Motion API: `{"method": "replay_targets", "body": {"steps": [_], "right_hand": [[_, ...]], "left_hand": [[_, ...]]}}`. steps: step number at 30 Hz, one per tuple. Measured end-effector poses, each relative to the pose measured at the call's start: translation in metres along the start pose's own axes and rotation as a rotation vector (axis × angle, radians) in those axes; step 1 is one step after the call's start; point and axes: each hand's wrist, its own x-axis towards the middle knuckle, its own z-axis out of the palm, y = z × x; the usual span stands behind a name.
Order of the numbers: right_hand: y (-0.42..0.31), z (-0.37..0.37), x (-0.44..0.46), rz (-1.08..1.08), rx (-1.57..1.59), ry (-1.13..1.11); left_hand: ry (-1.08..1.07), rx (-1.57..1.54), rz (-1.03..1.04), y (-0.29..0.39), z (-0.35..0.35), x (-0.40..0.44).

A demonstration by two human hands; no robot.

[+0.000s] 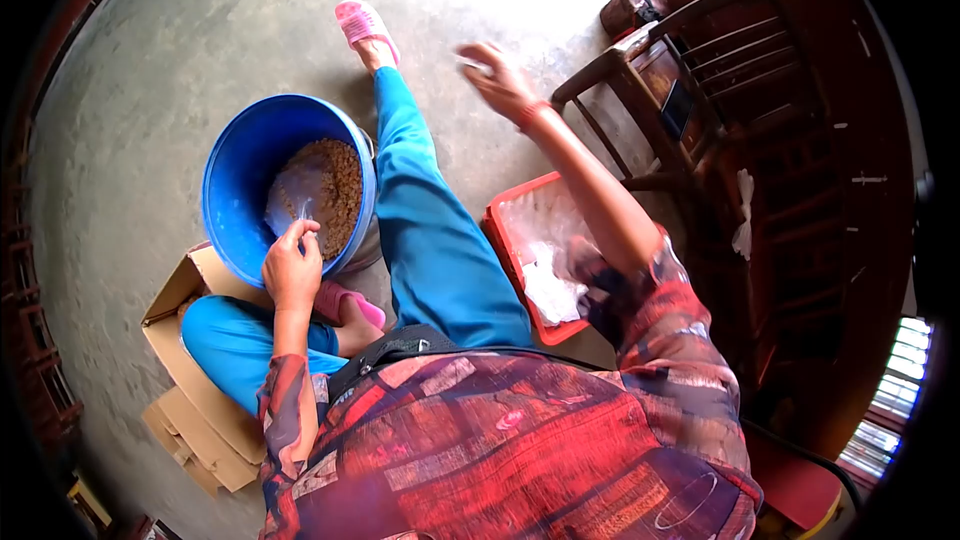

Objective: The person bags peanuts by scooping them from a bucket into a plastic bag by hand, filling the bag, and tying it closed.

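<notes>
My left hand (293, 265) is closed in a pinch on a clear plastic bag (300, 202) at the near side of a blue bucket (235, 180). The bag hangs into the bucket, over a heap of small tan pieces (340, 185) too small to name. My right hand (500, 85) is raised out in front over the floor, away from the bucket, slightly blurred. Its fingers look apart, with a pale spot near the tips that I cannot make out. Under my right forearm, a red tray (540, 325) holds white, crumpled plastic (553, 290).
A cardboard box (205, 420) with open flaps lies left of my bent leg. At the right stands a wooden chair (610, 65) with a dark phone-like slab (677, 108) on its seat. My outstretched leg (430, 240) separates bucket and tray on the concrete floor (130, 190).
</notes>
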Motion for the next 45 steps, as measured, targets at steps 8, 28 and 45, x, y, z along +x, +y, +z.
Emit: {"method": "replay_targets", "body": {"steps": [8,28,45], "right_hand": [[-0.139,0.146,0.080,-0.160,-0.189,-0.323],[-0.141,0.191,0.025,-0.413,-0.431,-0.014],[-0.146,0.188,0.025,-0.320,-0.497,-0.158]], "left_hand": [[0.084,0.032,0.016,-0.001,0.002,-0.002],[0.149,0.006,0.163,-0.026,0.032,0.000],[0.148,0.009,0.085,-0.005,0.014,-0.008]]}}
